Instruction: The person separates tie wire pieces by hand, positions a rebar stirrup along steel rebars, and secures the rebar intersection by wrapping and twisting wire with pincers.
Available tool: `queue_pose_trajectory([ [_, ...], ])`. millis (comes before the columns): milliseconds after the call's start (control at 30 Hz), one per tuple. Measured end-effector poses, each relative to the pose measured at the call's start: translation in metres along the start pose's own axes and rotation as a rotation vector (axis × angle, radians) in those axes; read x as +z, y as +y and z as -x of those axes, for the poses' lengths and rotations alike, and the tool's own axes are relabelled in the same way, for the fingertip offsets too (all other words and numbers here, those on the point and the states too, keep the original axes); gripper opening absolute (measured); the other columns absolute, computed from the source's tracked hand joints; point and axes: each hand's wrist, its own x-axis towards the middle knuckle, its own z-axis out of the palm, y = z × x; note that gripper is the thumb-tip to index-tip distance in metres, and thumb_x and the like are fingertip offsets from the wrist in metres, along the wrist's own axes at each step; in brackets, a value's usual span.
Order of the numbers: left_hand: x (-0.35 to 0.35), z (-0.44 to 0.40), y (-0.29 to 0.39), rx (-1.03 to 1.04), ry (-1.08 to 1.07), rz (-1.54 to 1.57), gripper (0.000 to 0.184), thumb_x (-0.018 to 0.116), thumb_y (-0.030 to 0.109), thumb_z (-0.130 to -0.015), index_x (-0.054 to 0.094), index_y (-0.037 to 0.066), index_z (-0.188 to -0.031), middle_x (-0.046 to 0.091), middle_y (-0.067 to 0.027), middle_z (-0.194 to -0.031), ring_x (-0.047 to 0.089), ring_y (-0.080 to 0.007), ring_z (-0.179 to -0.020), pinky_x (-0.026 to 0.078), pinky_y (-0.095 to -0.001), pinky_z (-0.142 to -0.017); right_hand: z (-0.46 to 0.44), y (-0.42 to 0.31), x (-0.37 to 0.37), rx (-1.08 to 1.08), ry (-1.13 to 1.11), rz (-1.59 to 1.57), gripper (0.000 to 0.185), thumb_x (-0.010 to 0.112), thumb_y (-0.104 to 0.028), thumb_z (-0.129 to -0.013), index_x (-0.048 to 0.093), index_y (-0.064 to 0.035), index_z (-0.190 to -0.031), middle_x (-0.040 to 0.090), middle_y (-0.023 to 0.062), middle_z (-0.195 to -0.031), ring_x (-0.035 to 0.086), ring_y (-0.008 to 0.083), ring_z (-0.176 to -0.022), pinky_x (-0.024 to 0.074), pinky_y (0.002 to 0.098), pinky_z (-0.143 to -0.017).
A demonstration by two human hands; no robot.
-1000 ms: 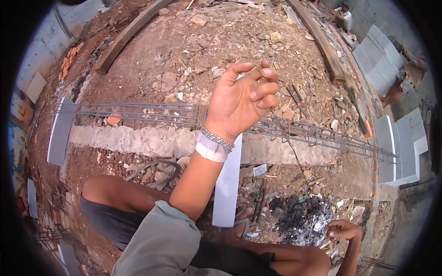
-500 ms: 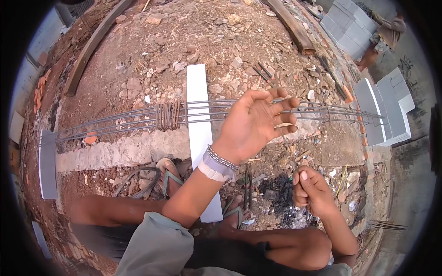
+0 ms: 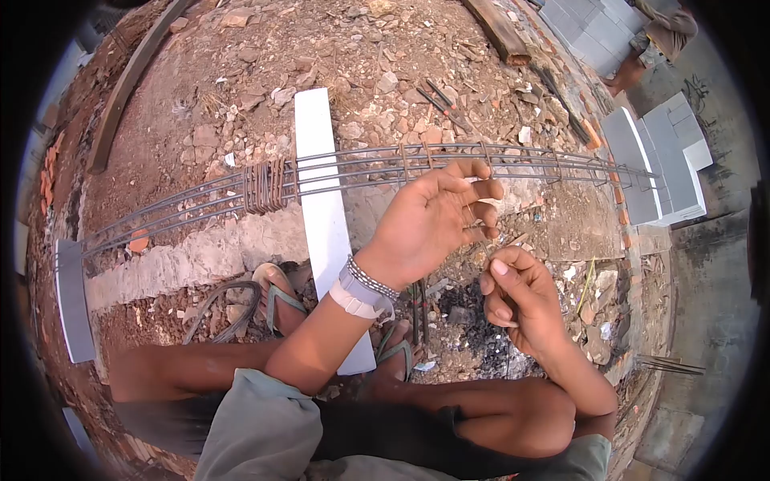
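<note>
Thin wire (image 3: 486, 250) runs between my two hands, just off the fingertips of the left. My right hand (image 3: 525, 297) pinches it between thumb and forefinger, the other fingers curled in. My left hand (image 3: 425, 216) is half open, palm towards me, fingers apart and loosely bent; the wire passes by them, but I cannot tell whether they press on it.

I judge the wire very light and springy, easy to bend yet stiff enough to hold a kink. The best hold looks close to the part being guided, between thumb and fingertip, since a long free length would whip about. Its ends may prick.

Below my left hand, sandals (image 3: 285, 301) are on my feet, with a coil of wire (image 3: 255, 298) beside them. A charred patch (image 3: 497, 345) lies below my right hand. Beyond my left hand, long steel bars (image 3: 361, 164) cross over a pale slab (image 3: 321, 232); a bunch of rusty stirrups (image 3: 265, 186) sits around them, left of the slab. I expect the bars to be heavy and stiff.

Above my hands, a long-handled tool (image 3: 443, 104) lies on the rubble. Farther off are timbers (image 3: 501, 36), grey blocks (image 3: 686, 152) to the right and, above those, another person (image 3: 672, 30).
</note>
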Motion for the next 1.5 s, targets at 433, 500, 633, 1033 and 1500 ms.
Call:
queue_pose_trajectory([
  [433, 0.003, 0.002, -0.024, 0.001, 0.071, -0.196, 0.023, 0.044, 0.023, -0.097, 0.057, 0.005, -0.101, 0.06, -0.0068, -0.1, 0.057, -0.0208, -0.099, 0.042, -0.0374, -0.095, -0.002, -0.002, 0.003, -0.023, 0.009, 0.068, 0.021, 0.058, -0.021, -0.102, 0.06, -0.0021, -0.109, 0.068, 0.0097, -0.083, 0.044, 0.0049, -0.051, 0.0317, 0.0204, -0.045],
  [500, -0.001, 0.002, -0.026, -0.002, 0.066, -0.22, 0.027, 0.042, 0.028, -0.1, 0.057, 0.006, -0.1, 0.059, -0.0063, -0.099, 0.057, -0.0204, -0.097, 0.041, -0.0369, -0.094, -0.003, -0.002, 0.0, -0.008, -0.017, 0.029, 0.021, 0.057, -0.021, -0.102, 0.06, -0.0012, -0.107, 0.068, 0.0097, -0.083, 0.043, 0.0047, -0.054, 0.0327, 0.0202, -0.047],
  [633, -0.005, 0.003, -0.035, 0.038, 0.161, -0.325, 0.041, 0.037, 0.043, -0.105, 0.057, 0.008, -0.096, 0.058, -0.0056, -0.095, 0.056, -0.02, -0.093, 0.04, -0.0364, -0.092, -0.004, 0.001, -0.003, -0.01, -0.031, 0.006, 0.023, 0.058, -0.023, -0.102, 0.061, -0.0009, -0.105, 0.068, 0.0092, -0.085, 0.043, 0.0048, -0.057, 0.0347, 0.0203, -0.051],
  [1033, 0.012, 0.023, -0.036, 0.276, 0.5, -1.103, 0.029, 0.071, 0.027, -0.093, 0.075, -0.001, -0.099, 0.074, -0.0083, -0.091, 0.064, -0.0097, -0.086, 0.049, -0.0266, -0.079, -0.005, 0.003, -0.004, -0.09, 0.012, 0.185, 0.025, 0.057, -0.027, -0.102, 0.057, -0.0021, -0.105, 0.07, 0.0104, -0.087, 0.051, 0.0065, -0.056, 0.0389, 0.0204, -0.05],
  [1500, 0.012, 0.025, -0.044, 0.329, 0.465, -1.086, 0.02, 0.072, 0.018, -0.092, 0.073, -0.001, -0.086, 0.069, -0.0027, -0.079, 0.058, -0.0057, -0.078, 0.045, -0.0236, -0.072, -0.003, 0.006, -0.009, -0.119, -0.061, 0.393, 0.024, 0.052, -0.021, -0.104, 0.055, 0.002, -0.11, 0.066, 0.0098, -0.089, 0.068, 0.0154, -0.077, 0.0577, 0.03, -0.071],
])
